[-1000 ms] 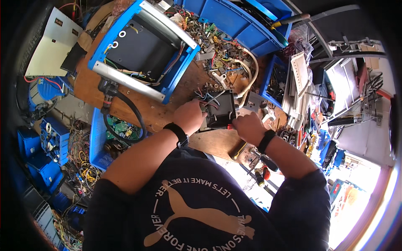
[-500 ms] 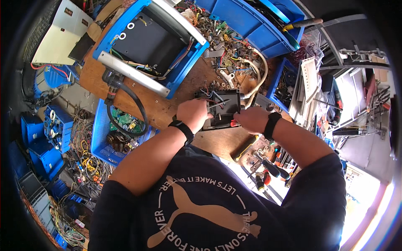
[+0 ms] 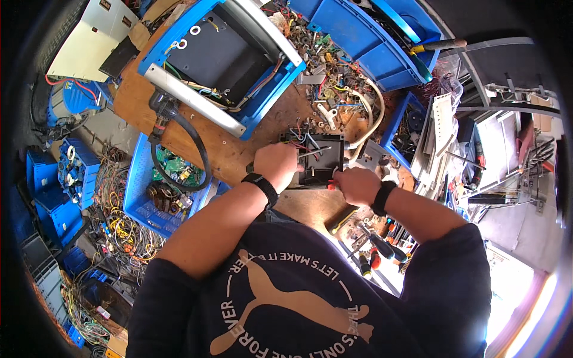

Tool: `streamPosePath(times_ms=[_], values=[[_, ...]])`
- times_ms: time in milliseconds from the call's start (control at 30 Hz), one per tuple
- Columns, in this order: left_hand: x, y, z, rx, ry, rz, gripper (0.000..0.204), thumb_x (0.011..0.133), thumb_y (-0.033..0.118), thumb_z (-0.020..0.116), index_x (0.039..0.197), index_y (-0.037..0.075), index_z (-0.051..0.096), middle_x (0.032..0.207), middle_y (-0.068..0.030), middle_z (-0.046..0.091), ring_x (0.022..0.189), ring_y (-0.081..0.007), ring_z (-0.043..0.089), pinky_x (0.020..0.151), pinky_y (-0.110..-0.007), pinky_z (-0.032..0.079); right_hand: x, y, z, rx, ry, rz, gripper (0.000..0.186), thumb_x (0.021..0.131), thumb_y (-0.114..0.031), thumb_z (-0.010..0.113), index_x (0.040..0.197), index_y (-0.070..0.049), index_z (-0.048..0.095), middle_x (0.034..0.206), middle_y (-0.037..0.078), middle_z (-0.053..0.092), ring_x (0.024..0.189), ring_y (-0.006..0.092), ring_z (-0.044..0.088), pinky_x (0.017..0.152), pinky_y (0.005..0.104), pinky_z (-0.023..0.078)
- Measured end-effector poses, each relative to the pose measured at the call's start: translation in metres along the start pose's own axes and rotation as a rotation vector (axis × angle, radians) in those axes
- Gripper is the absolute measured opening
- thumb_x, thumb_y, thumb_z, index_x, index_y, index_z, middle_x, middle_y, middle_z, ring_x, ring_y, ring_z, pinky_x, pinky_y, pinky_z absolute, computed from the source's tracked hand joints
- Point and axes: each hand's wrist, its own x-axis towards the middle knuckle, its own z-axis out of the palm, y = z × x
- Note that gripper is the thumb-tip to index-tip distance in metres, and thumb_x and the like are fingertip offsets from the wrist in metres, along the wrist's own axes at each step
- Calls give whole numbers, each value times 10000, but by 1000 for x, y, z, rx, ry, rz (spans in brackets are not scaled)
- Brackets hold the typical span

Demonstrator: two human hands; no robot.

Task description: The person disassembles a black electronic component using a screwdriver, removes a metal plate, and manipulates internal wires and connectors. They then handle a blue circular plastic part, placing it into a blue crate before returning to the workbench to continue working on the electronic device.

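Observation:
A black box-like housing with coloured wires lies at the bench's front. My left hand is closed at its left side on what looks like a screwdriver, whose thin metal shaft slants rightward over the box. My right hand is at the box's lower right corner, fingers curled by a small red piece; what they grip is unclear. Thick cream cables curve beside the box, and a grey plate lies to its right.
A blue-framed casing with a black hose stands behind on the wooden bench. Loose parts, blue bins, a crate of circuit boards, tangled wires, metal strips and hand tools surround it.
The camera view has shifted, so the bench appears farther right. Both hands stay at the box, and the shaft in my left hand now lies flatter across it.

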Motion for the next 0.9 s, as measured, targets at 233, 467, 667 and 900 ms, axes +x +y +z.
streamPosePath(times_ms=[233, 467, 667, 900], values=[[3, 5, -10, 89, -131, -70, 343, 747, 338, 727, 1017, 132, 680, 879, -111, 680, 839, -308, 651, 698, -433, 508, -7, -1, 10, -312, 485, -170, 138, 862, -223, 527, 868, -115, 613, 838, 46, 591, 878, 229, 565, 730, 389, 457], [5, 10, -14, 97, -94, -41, 323, 720, 358, 754, 882, 87, 689, 803, -130, 678, 788, -313, 663, 683, -426, 517, -11, -8, 5, -398, 515, -163, 120, 841, -195, 536, 910, -124, 603, 878, 60, 587, 905, 242, 560, 773, 423, 449], [3, 7, -17, 77, -63, -14, 305, 726, 348, 758, 818, 66, 685, 767, -146, 669, 773, -335, 656, 677, -438, 515, -20, -6, -4, -336, 253, 66, 148, 807, -176, 568, 918, -104, 636, 912, 66, 622, 890, 258, 602, 712, 415, 493], [3, 8, -26, 57, -95, -13, 310, 734, 328, 752, 852, 51, 680, 778, -155, 668, 774, -344, 651, 687, -442, 510, -10, -3, -5, -326, 306, -15, 131, 779, -157, 586, 884, -92, 631, 889, 68, 601, 882, 239, 597, 659, 375, 510]])
